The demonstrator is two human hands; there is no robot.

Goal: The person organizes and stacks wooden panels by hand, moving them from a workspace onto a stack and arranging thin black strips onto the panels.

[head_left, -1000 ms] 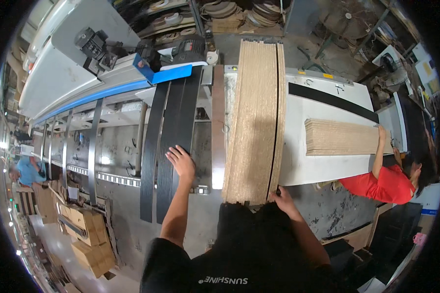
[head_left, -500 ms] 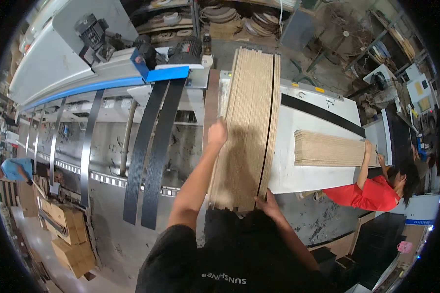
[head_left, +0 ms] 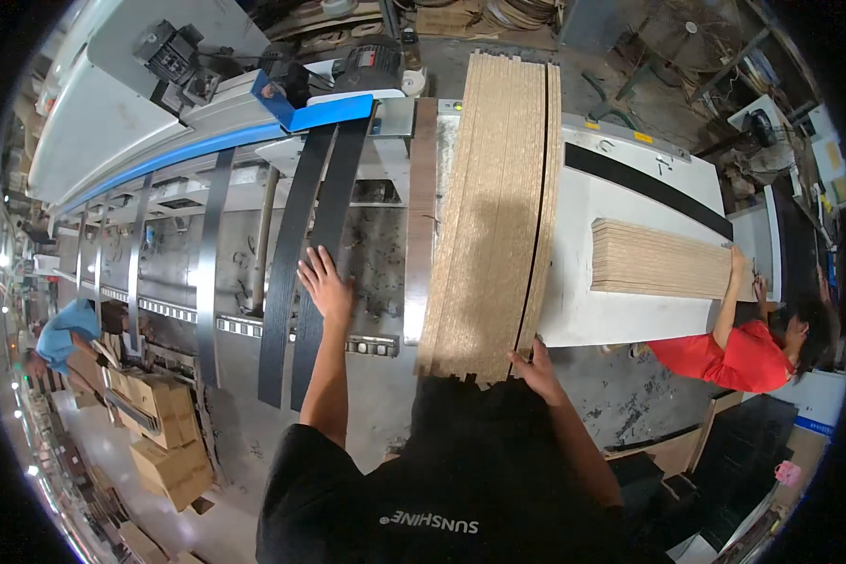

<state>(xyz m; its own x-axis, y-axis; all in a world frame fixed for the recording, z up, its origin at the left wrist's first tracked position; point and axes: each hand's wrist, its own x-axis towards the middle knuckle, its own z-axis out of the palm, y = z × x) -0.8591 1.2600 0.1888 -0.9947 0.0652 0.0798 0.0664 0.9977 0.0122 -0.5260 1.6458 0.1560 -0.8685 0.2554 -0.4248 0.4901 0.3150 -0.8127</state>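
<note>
My left hand (head_left: 327, 287) is open with its fingers spread, lying on or just above the right one of two long black strips (head_left: 340, 188). The other black strip (head_left: 296, 216) runs beside it. In front of me a stack of long particleboard strips (head_left: 484, 207) stands on edge, side by side. A dark line separates the rightmost strip (head_left: 543, 179) from the others. My right hand (head_left: 536, 371) is at the near right corner of the stack, its fingers and thumb closed round the end of that rightmost strip; part of its grip is hidden.
A machine with a blue guard (head_left: 329, 113) and motors stands at left, with metal bars (head_left: 211, 273) below it. At right, a white table (head_left: 583, 320) bears a shorter particleboard stack (head_left: 663, 258) and a black strip (head_left: 649, 193). A co-worker in red (head_left: 724, 357) touches that stack.
My left hand has left the particleboard stack's left side and moved left to the black strips, its fingers opening. My right hand remains at the stack's near corner. The view has shifted slightly.
</note>
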